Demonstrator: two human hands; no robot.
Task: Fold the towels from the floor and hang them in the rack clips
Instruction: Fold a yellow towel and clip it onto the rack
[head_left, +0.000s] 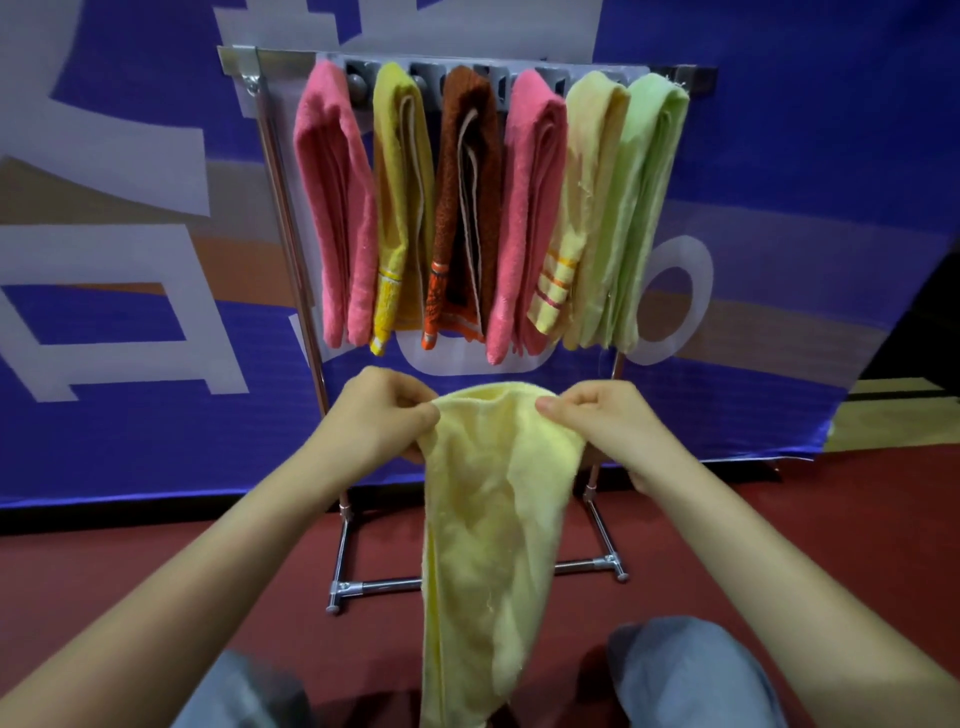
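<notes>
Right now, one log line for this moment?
step: folding | left hand pinches yellow towel top | right hand same | rack: six towels hung

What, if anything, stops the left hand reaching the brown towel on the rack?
Likely not yet: the left hand pinches the yellow towel, so it is busy. Otherwise the way to the brown towel looks free, nothing between.

No text, brand name or number can be read. The blue banner (779, 156) carries large white strokes (104, 249) at its left and along its top edge. They look like parts of very big characters, but the frame edge cuts them off and none can be made out. Lower right on the same banner stands a white cup drawing (702, 280), a picture sign with its handle ring showing and no lettering visible on it.
</notes>
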